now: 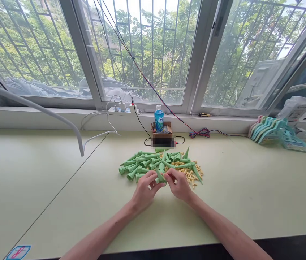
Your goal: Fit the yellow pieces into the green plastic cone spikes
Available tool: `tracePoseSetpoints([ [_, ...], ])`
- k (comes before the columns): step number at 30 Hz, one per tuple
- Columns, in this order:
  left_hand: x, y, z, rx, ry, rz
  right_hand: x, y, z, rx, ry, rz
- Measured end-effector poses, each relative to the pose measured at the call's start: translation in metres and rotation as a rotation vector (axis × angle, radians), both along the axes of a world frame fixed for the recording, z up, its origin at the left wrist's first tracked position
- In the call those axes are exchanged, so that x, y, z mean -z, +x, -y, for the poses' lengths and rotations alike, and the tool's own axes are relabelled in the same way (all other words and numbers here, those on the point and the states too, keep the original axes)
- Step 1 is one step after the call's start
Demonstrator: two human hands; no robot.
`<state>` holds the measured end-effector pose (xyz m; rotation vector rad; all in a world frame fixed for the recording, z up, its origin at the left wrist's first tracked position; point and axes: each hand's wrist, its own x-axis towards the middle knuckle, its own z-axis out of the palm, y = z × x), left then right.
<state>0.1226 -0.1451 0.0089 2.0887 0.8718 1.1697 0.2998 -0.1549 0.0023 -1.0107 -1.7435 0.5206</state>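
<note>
My left hand (147, 188) is closed around a green plastic cone-shaped spike (159, 175), its pointed end tilted up and away from me. Right beside it, my right hand (177, 183) has thumb and fingers pinched at the spike's wide end. Whatever sits between those right fingertips is hidden or too small to name. Just beyond both hands lies a heap of similar green spikes (133, 169), with ribbed collars at their wide ends. Small yellow plastic pieces (191, 176) are scattered at the heap's right side, partly under the spikes.
Behind the heap stands a small cardboard box (169, 127) with a blue-labelled bottle (159, 120). Coiled cable (200, 133) and several clothes hangers (266, 129) lie toward the right. A power strip (119, 110) is on the sill. A white curved arm (47, 111) reaches in from the left.
</note>
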Motion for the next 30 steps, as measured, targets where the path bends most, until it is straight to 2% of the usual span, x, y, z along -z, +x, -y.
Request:
tracePoseSetpoints([
  [6,-0.002,0.001,0.000,-0.025,0.033,0.017,0.000,0.000,0.000,0.006,-0.005,-0.021],
  [14,-0.010,0.004,0.003,-0.034,-0.088,0.058,-0.006,-0.002,-0.002,-0.021,-0.053,-0.072],
  [20,-0.011,0.005,0.002,-0.035,-0.101,0.066,-0.008,-0.001,-0.003,-0.032,-0.078,-0.101],
  [25,-0.005,0.002,-0.001,-0.056,-0.023,0.050,-0.008,0.000,-0.001,-0.003,-0.054,-0.041],
  [30,0.003,-0.003,-0.007,-0.067,0.157,0.016,-0.007,0.000,-0.001,-0.007,-0.079,-0.024],
])
